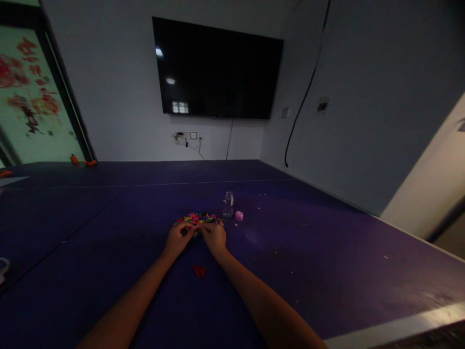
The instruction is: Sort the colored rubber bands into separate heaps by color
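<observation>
A heap of small bright rubber bands (199,219), pink, yellow and green, lies on the dark blue table (327,252). My left hand (178,238) and my right hand (215,237) rest at the heap's near edge, fingers curled and pinched together on something small between them; I cannot make out what. A small red piece (199,271) lies on the table between my forearms, closer to me than the hands.
A clear little bottle (228,204) stands just beyond the heap, with a pink cap (239,215) beside it. A dark screen (218,70) hangs on the far wall. The table's pale edge (399,327) runs at the right front. Small orange objects (82,161) lie far left.
</observation>
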Demonstrator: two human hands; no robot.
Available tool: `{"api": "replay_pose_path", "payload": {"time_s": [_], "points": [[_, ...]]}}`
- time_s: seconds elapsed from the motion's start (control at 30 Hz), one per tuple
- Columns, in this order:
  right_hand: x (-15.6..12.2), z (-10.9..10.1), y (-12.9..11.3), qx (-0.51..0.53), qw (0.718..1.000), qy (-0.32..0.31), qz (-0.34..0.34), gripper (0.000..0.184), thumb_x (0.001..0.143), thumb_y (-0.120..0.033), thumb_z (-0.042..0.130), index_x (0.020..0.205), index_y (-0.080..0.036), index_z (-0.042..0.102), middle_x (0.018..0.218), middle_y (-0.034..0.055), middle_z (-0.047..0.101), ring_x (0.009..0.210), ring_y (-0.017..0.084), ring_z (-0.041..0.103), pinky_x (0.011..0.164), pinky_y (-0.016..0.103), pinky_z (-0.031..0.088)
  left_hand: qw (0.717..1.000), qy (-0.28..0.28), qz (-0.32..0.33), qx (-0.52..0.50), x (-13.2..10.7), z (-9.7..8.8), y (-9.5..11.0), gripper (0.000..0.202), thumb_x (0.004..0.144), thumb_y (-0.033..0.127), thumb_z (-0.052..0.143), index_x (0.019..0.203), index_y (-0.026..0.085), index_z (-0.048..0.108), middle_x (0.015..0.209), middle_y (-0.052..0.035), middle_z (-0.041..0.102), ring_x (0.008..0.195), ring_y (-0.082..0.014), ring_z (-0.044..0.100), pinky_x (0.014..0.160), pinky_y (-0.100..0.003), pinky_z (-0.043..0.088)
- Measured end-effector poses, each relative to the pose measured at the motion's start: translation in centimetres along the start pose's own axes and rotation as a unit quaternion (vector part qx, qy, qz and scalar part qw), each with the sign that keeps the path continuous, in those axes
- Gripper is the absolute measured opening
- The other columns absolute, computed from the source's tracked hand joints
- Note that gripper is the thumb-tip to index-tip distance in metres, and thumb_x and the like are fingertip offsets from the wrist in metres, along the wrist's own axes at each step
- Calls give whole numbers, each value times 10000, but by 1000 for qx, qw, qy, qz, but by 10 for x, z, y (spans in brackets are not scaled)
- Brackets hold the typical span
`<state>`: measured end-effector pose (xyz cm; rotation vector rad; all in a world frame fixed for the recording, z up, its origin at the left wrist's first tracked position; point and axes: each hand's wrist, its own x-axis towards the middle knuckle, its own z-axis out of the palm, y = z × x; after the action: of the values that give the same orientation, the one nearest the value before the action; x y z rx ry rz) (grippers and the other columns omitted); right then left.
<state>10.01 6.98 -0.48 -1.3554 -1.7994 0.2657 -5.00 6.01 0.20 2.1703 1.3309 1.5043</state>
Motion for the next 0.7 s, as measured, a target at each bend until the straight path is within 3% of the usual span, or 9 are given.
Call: {"api": "replay_pose_path", "payload": {"time_s": [0.17, 0.33, 0.5, 0.7], "points": [[2, 7, 6, 72, 997, -21, -16, 403, 914, -353, 429, 685, -185, 716, 479, -26, 594, 457, 108, 539, 420, 170, 319, 999, 18, -20, -16, 0, -2, -2, 263, 820, 408, 561, 738, 184, 672, 724, -33, 708, 693, -193, 656, 649, -289, 508], [2, 9, 8, 98, 994, -37, -31, 377, 891, -350, 463, 664, -186, 715, 456, -34, 570, 426, 97, 508, 419, 167, 322, 999, 16, -17, -31, 0, 0, -3, 260, 843, 380, 542, 774, 181, 695, 760, -44, 719, 718, -195, 664, 677, -305, 519], [2, 4, 6, 75, 996, -37, -38, 351, 871, -322, 484, 626, -193, 699, 465, -36, 575, 435, 93, 512, 438, 171, 309, 999, -1, 3, -35, 1, -1, -4, 249, 846, 357, 549, 752, 187, 704, 783, -47, 715, 755, -198, 658, 734, -328, 514], [0, -2, 2, 8, 999, -24, -39, 289, 845, -269, 508, 647, -201, 707, 485, -27, 599, 469, 98, 533, 469, 186, 293, 997, -62, 38, -30, 1, -1, 0, 289, 867, 291, 517, 660, 191, 691, 699, -26, 671, 679, -167, 623, 663, -288, 496]]}}
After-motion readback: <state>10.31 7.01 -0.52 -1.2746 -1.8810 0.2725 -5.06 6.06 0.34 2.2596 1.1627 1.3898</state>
